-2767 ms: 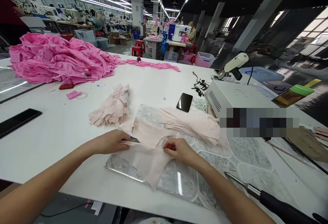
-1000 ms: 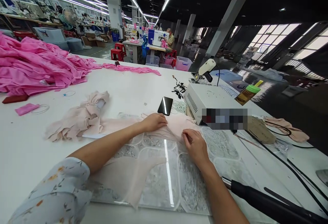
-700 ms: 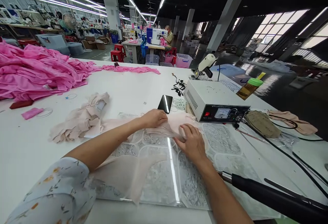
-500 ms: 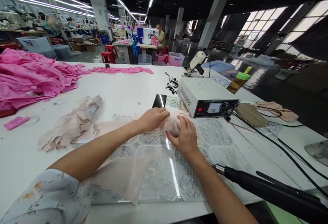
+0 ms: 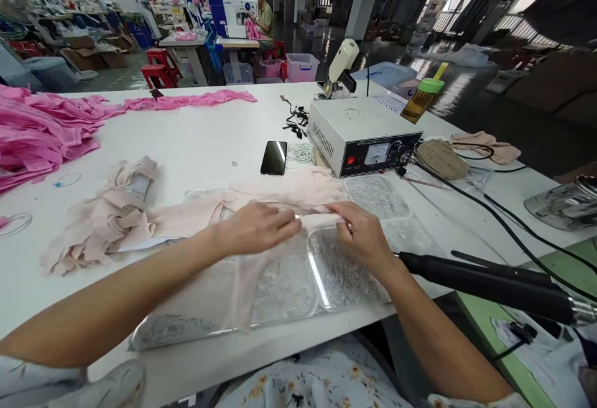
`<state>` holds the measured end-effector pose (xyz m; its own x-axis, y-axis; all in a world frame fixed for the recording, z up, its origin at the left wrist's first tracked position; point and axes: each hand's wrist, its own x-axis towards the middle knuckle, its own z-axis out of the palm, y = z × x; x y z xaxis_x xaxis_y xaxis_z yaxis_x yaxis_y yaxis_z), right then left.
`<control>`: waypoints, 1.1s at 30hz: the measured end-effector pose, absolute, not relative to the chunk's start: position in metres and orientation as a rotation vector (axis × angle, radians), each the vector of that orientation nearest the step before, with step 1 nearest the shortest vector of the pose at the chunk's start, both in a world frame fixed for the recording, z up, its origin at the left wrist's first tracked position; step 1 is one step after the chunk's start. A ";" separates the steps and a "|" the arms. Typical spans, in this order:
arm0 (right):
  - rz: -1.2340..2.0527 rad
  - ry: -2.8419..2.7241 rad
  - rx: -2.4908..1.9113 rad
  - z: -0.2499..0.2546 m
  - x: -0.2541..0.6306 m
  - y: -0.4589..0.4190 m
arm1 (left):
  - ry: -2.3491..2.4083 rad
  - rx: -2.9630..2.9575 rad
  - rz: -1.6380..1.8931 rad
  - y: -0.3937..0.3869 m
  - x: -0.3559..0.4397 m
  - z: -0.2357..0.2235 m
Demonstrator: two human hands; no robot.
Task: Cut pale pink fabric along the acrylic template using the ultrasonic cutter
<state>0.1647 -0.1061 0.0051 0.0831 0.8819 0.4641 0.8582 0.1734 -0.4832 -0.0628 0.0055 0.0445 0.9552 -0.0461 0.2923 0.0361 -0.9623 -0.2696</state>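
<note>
Pale peach fabric (image 5: 298, 190) lies spread over a clear, grey-patterned sheet (image 5: 284, 290) in front of me. My left hand (image 5: 261, 227) has its fingers closed at the near edge of this fabric, though its fingertips are slightly blurred. Opposite it, my right hand (image 5: 364, 234) pinches the same edge between thumb and fingers. A narrow strip of the fabric runs between the two hands. A sheer piece of it also lies under my left forearm. To the left, a bunched heap of the peach fabric (image 5: 107, 209) rests on the table.
A black phone (image 5: 273, 158) lies beyond the fabric, beside a grey control box (image 5: 368, 134). A black-handled tool (image 5: 485, 283) with a cable stretches along my right forearm. Pink fabric (image 5: 41, 128) is piled at the left. A glass jar (image 5: 564, 203) stands at the right edge.
The peach fabric, bunched under both hands before, is now spread flatter, with its edge pulled nearer to me. Both hands have drawn closer and moved apart. The view has tilted down.
</note>
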 end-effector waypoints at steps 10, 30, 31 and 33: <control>-0.001 -1.962 -1.574 -0.047 0.174 -0.177 | 0.109 -3.288 -0.107 -0.060 -0.079 0.018; 0.520 -2.031 -1.633 -0.002 0.208 -0.157 | 0.123 -3.083 -0.418 -0.048 -0.050 -0.009; 0.539 -2.017 -1.643 -0.001 0.208 -0.156 | 0.123 -3.088 -0.411 -0.048 -0.050 -0.008; 0.562 -1.978 -1.674 0.001 0.207 -0.156 | 0.120 -3.102 -0.401 -0.048 -0.051 -0.008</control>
<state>0.2074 -0.1558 0.0009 -0.1324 0.9862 0.0991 0.7866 0.1654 -0.5950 -0.0510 -0.0478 -0.0076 0.9642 -0.0775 0.2537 -0.0745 -0.9970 -0.0216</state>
